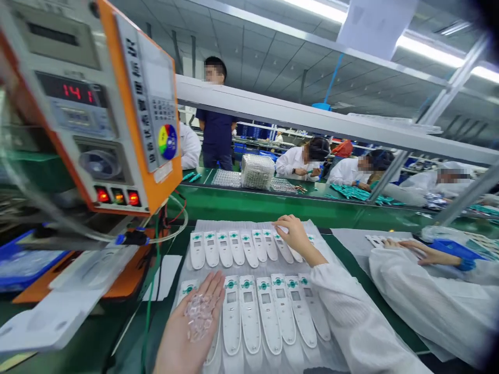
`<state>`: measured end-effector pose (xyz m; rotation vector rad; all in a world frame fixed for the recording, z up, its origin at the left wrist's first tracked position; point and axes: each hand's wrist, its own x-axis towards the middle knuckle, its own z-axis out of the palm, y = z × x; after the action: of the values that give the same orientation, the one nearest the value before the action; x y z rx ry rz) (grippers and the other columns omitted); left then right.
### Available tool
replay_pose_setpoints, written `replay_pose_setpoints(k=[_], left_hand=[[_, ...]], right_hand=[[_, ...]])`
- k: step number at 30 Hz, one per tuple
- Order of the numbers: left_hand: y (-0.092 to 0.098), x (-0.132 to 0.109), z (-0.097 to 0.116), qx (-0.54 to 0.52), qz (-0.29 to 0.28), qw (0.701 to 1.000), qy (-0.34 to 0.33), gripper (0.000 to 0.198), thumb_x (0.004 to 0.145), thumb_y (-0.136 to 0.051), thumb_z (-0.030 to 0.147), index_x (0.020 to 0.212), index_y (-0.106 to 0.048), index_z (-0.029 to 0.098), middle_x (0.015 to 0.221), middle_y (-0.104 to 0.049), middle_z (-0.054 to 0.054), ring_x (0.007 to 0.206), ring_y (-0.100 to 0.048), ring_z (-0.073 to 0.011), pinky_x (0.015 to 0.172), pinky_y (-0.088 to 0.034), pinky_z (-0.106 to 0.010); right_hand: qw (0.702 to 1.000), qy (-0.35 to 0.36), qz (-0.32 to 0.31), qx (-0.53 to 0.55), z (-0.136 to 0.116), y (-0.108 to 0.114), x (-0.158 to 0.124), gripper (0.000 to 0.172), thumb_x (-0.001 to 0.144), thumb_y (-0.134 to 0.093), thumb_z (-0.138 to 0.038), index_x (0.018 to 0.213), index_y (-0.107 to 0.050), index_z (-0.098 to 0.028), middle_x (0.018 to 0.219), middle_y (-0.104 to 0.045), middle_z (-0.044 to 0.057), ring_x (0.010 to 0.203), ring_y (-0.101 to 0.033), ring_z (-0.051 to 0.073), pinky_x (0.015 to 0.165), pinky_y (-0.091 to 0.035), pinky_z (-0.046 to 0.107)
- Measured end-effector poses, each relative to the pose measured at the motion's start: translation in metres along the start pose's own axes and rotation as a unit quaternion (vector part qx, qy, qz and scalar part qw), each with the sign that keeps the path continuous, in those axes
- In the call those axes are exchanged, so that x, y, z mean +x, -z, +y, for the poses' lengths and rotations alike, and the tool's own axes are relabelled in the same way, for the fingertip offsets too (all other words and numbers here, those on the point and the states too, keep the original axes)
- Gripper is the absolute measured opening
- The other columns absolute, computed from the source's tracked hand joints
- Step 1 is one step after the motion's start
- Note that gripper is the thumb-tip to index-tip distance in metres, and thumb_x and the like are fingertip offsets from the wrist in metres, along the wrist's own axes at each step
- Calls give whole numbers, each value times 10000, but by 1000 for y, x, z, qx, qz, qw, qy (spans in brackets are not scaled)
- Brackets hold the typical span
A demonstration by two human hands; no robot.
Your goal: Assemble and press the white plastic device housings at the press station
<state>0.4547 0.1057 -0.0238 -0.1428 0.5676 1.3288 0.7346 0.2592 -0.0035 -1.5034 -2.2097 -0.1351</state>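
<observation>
My left hand (195, 324) lies palm up at the near edge, cupping a small heap of clear plastic pieces (198, 314). Under and beyond it, two rows of white device shells (249, 311) with small windows and green marks lie on a clear plastic sheet (218, 226). My right hand (293, 235), in a white sleeve, reaches over to the far row. Its fingertips are pressed together on one shell (281, 244) there; what they pinch is too small to see.
An orange and grey machine (89, 104) with red digits and lit buttons hangs at the left, cables trailing below. A co-worker's white-sleeved arm (429, 291) rests at the right by a blue tray (454, 249). Other people sit beyond the green conveyor (273, 205).
</observation>
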Motion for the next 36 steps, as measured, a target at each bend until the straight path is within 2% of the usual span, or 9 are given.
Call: replay_pose_setpoints(k=[4,6,8,10,14,19,24,28,36], left_hand=[[-8,-7,-3,-1,12,1000,-2,522,956,-282,204,1455,-368,76,1221,-669,-195,1119,-651,-252,927,-560,-370],[-8,-10,-2,-8,14,1000,-4,511,963,-279,195,1445,-375,53,1152,-701,-196,1043,-689,-243,884,-576,-363],[-7,-13,0,-16,15,1000,-4,494,963,-292,162,1435,-385,48,1049,-737,-176,897,-729,-211,787,-599,-327],[-4,-15,4,-25,14,1000,-4,476,962,-310,137,1422,-406,56,985,-752,-156,778,-732,-181,690,-601,-288],[1,-14,9,-38,3,999,-6,459,970,-316,137,1408,-426,59,993,-748,-168,774,-731,-179,668,-596,-273],[-4,-16,8,-26,18,999,-13,469,976,-274,143,1409,-417,34,1002,-747,-182,815,-738,-189,668,-588,-258],[-5,-17,9,-9,28,1000,-3,499,987,-231,214,1424,-401,43,1040,-743,-176,918,-729,-227,709,-596,-293],[-5,-15,7,-3,23,1000,8,506,976,-238,206,1436,-390,61,1067,-738,-169,959,-719,-225,766,-595,-299],[-14,-15,-1,31,46,998,-3,483,965,-255,154,1391,-423,0,1036,-740,-192,908,-732,-239,698,-626,-321]], right_hand=[[983,145,-45,102,-91,10,-14,176,941,-549,-295,1009,-710,-274,968,-701,-3,921,-576,138,863,-409,303],[963,222,-68,140,-129,12,-26,135,919,-598,-329,971,-716,-290,926,-699,-25,911,-558,133,851,-384,303],[947,273,-88,146,-154,9,-36,125,912,-613,-345,949,-717,-286,925,-694,-27,905,-534,140,844,-359,318],[943,295,-95,119,-167,4,-42,140,921,-601,-356,951,-713,-278,957,-689,-20,907,-512,145,840,-340,329],[943,323,-53,62,-175,-5,-46,134,939,-573,-316,982,-692,-275,988,-674,-21,904,-477,155,825,-313,339],[924,380,18,36,-174,-4,-48,135,949,-546,-251,952,-679,-277,882,-663,-28,826,-442,152,863,-290,348],[930,361,70,22,-163,-9,-52,178,937,-566,-300,800,-657,-232,817,-654,-12,803,-438,149,903,-289,362],[934,340,103,40,-154,-13,-55,156,918,-594,-297,789,-649,-230,788,-651,-31,803,-448,144,927,-263,392],[948,308,65,51,-150,-9,-63,143,905,-617,-265,770,-657,-242,815,-670,-48,798,-468,129,949,-197,400]])
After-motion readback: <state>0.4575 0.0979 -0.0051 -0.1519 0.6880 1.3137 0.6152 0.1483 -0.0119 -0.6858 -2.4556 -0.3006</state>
